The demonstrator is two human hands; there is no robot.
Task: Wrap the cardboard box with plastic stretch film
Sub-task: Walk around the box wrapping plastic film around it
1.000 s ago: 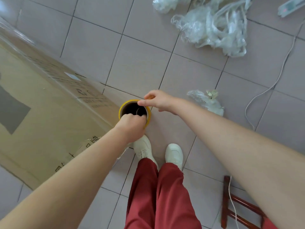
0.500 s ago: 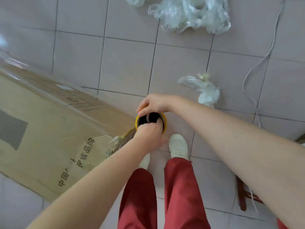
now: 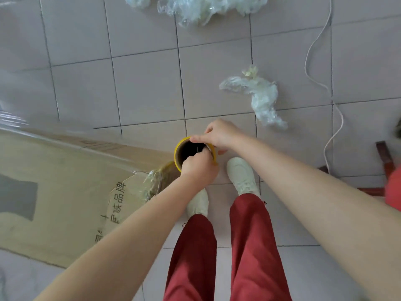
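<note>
Beside box corner | film roll upright, yellow-rimmed | left hand, right hand grip its rim

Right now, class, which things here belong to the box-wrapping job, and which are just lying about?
Part of the job:
cardboard box
stretch film roll
left hand and right hand, both gripping the roll's rim

Just lying about:
crumpled film scrap
pile of used film
white cable
red wooden frame

Red trousers, 2 white shoes, bare forearms
</note>
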